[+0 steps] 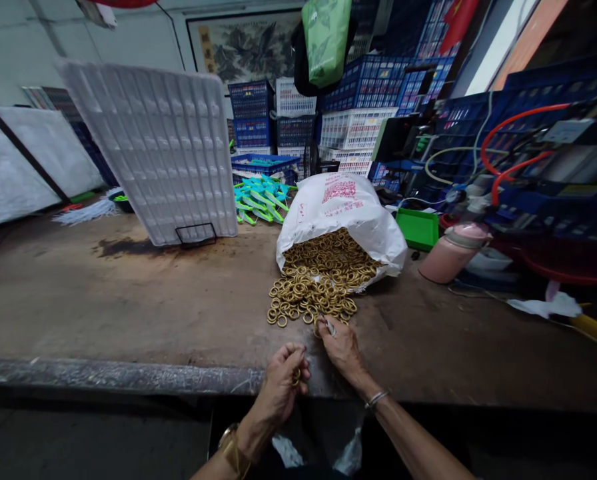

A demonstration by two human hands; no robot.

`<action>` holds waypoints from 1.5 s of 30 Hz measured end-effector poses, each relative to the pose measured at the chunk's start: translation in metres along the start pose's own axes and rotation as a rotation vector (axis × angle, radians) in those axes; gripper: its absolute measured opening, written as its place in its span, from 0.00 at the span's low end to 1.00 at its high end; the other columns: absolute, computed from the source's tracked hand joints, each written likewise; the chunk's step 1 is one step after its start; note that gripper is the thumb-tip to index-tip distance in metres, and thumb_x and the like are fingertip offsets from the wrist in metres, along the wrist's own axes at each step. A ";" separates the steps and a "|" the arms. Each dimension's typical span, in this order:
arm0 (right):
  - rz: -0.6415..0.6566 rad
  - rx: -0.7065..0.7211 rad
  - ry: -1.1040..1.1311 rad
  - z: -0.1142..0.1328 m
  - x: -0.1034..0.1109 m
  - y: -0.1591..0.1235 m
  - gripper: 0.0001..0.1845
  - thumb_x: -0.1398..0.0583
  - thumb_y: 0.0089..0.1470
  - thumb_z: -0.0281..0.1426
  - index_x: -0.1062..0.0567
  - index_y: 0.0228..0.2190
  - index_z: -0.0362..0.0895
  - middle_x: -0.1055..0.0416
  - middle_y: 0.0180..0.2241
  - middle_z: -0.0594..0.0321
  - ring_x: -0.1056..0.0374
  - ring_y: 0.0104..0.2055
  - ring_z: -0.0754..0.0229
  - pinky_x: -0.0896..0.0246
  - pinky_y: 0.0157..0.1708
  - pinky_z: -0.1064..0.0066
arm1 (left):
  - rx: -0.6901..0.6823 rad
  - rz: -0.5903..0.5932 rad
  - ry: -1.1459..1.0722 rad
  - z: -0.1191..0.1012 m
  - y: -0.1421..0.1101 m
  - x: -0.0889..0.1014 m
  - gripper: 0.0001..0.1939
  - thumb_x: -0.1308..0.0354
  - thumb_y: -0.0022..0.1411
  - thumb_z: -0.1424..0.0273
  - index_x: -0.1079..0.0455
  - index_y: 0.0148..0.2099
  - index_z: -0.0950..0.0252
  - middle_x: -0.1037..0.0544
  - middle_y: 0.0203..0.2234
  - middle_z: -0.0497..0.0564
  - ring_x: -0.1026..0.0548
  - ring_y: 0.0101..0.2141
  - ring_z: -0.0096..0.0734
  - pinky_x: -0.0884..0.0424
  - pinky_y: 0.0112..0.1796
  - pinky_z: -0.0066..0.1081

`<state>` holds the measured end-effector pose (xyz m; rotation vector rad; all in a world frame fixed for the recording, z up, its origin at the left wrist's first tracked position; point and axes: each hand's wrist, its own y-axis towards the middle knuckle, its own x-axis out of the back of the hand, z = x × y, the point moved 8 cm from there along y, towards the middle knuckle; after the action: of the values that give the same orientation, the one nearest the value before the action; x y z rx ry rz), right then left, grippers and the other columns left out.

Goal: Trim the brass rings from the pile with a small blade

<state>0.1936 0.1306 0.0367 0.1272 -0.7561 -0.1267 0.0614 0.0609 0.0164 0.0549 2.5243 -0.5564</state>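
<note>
Gold-coloured rings [308,293] lie in a loose heap on the workbench, spilling from the mouth of a white woven sack [323,210] that rests on its side. My left hand [281,377] is closed near the bench's front edge, with at least one gold ring [296,378] showing between its fingers. At the near edge of the heap, my right hand [342,347] pinches a gold ring [317,331] between thumb and finger. A small pale, shiny piece [330,327] also shows in that hand; its kind is unclear.
A ribbed translucent plastic panel [163,153] stands upright in a black wire stand [196,233]. Green and turquoise plastic pieces [261,200] are piled behind. To the right are a green tray [417,229], a pink bottle [453,253] and red hoses [493,143]. Stacked crates [358,83] fill the back.
</note>
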 end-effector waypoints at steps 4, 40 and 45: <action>0.004 -0.033 0.185 0.004 -0.004 -0.008 0.16 0.50 0.48 0.37 0.27 0.27 0.41 0.30 0.23 0.62 0.38 0.26 0.64 0.44 0.28 0.75 | -0.106 -0.078 0.148 -0.007 0.012 0.003 0.21 0.40 0.45 0.58 0.39 0.38 0.65 0.34 0.19 0.42 0.37 0.17 0.19 0.44 0.14 0.18; 0.284 -0.151 0.496 0.028 -0.024 -0.039 0.15 0.46 0.45 0.42 0.33 0.22 0.43 0.38 0.14 0.70 0.43 0.19 0.67 0.47 0.22 0.75 | -0.129 0.071 0.324 -0.017 -0.003 -0.007 0.18 0.46 0.51 0.53 0.41 0.28 0.65 0.36 0.15 0.40 0.44 0.11 0.14 0.50 0.13 0.19; 0.320 -0.161 0.557 0.022 -0.031 -0.040 0.16 0.49 0.47 0.42 0.35 0.19 0.43 0.42 0.12 0.71 0.46 0.16 0.68 0.50 0.19 0.76 | -0.141 0.079 0.333 -0.016 -0.004 -0.006 0.18 0.47 0.52 0.54 0.40 0.28 0.65 0.34 0.16 0.41 0.44 0.12 0.14 0.50 0.13 0.18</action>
<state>0.1530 0.0950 0.0253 -0.1112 -0.2013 0.1496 0.0582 0.0644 0.0333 0.2101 2.8627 -0.3604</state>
